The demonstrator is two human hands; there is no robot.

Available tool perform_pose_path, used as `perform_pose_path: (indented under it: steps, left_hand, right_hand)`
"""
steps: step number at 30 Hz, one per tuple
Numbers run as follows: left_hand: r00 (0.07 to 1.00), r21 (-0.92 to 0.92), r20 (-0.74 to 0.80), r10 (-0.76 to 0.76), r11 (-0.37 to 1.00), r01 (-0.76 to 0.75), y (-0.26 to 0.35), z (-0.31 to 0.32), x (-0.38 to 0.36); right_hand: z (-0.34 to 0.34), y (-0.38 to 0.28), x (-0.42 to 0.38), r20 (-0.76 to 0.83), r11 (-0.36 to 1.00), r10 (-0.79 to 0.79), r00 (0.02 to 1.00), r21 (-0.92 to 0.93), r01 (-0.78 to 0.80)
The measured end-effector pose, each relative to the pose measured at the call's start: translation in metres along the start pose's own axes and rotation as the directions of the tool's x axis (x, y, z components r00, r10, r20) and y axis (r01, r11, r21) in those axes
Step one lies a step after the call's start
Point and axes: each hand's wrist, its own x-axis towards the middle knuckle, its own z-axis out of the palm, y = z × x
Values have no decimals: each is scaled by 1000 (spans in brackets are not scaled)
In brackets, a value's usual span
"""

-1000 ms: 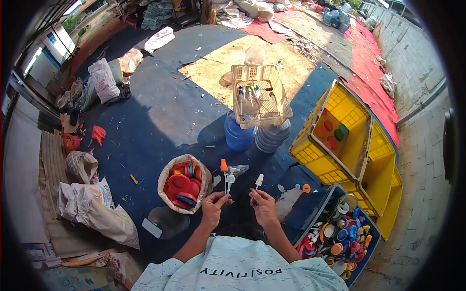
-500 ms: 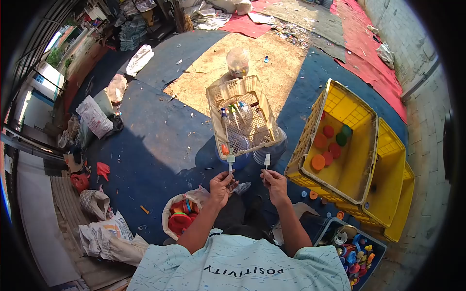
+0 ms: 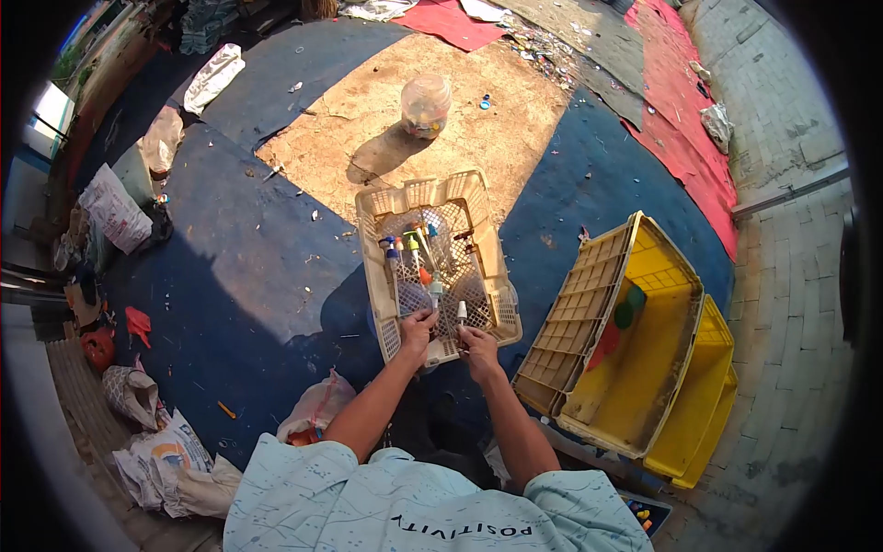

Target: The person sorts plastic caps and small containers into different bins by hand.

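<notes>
My left hand (image 3: 417, 337) is closed on a pump dispenser top (image 3: 435, 289) with a pale greenish head. Beside it, my right hand (image 3: 479, 355) pinches a white pump dispenser top (image 3: 462, 310). Both hands are over the near end of a cream plastic crate (image 3: 372, 276) with a mesh floor. Several pump and spray tops lie in the crate, among them a yellow-green one (image 3: 411, 247), a blue one (image 3: 432, 229) and an orange-tipped one (image 3: 425, 275). The stems of the held tops are partly hidden by my fingers.
Yellow crates (image 3: 635, 405) stand stacked at the right, with red and green lids in the nearest. Beyond the cream crate stands a clear plastic jar (image 3: 426, 106). A white sack (image 3: 317, 405) sits at my left. Blue matting (image 3: 248, 276) covers much of the floor.
Both hands have moved from just short of the cream crate to over its near end, still holding the pump tops. The camera view has shifted, so the crate appears lower and nearer.
</notes>
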Motion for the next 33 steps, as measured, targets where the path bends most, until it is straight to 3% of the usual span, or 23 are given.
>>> perform_pose_path:
  steps: [6, 7, 9, 11, 13, 14, 16, 18, 20, 23, 26, 30, 33]
  left_hand:
    - [991, 109, -133, -35, 993, 49, 37, 31, 80]
    - [992, 38, -119, -32, 999, 37, 40, 36, 87]
    - [979, 121, -164, -118, 983, 139, 50, 42, 93]
    - [969, 203, -151, -195, 953, 224, 50, 37, 96]
    - [979, 363, -151, -139, 913, 185, 39, 26, 95]
    - [984, 441, -143, -109, 883, 162, 33, 19, 92]
    - [961, 398, -143, -237, 875, 275, 9, -5, 89]
    - [946, 303, -230, -229, 907, 293, -1, -4, 65]
    - [946, 307, -179, -271, 898, 316, -16, -18, 47]
    - [943, 304, -108, -315, 893, 333, -17, -18, 9]
    - [940, 357, -48, -338, 873, 332, -6, -10, -18]
    - [971, 383, 26, -236, 900, 209, -3, 1, -29]
    - [979, 423, 128, -156, 902, 89, -10, 26, -47]
  right_hand:
    - [35, -38, 100, 26, 997, 20, 999, -72, -18]
    - [42, -47, 107, 14, 997, 3, 1000, -77, -2]
    - [50, -62, 118, -8, 996, -45, 999, -81, 45]
    - [38, -58, 128, 11, 894, -125, 992, -432, 118]
    - [31, -59, 123, -8, 727, -167, 986, -676, 117]
    - [24, -52, 120, -21, 727, -149, 989, -680, 95]
    - [4, -23, 117, -56, 728, -114, 992, -684, 45]
    - [-16, 0, 94, 13, 742, -181, 983, -654, 145]
    - [-25, 23, 63, -85, 850, -226, 970, -504, 154]
    - [-47, 37, 12, -81, 890, -150, 985, -445, 99]
    - [-60, 37, -42, -187, 939, -144, 972, -335, 75]
    - [-90, 52, -101, -337, 934, -337, 879, -242, 265]
    - [-115, 67, -161, -473, 924, -381, 794, -161, 348]
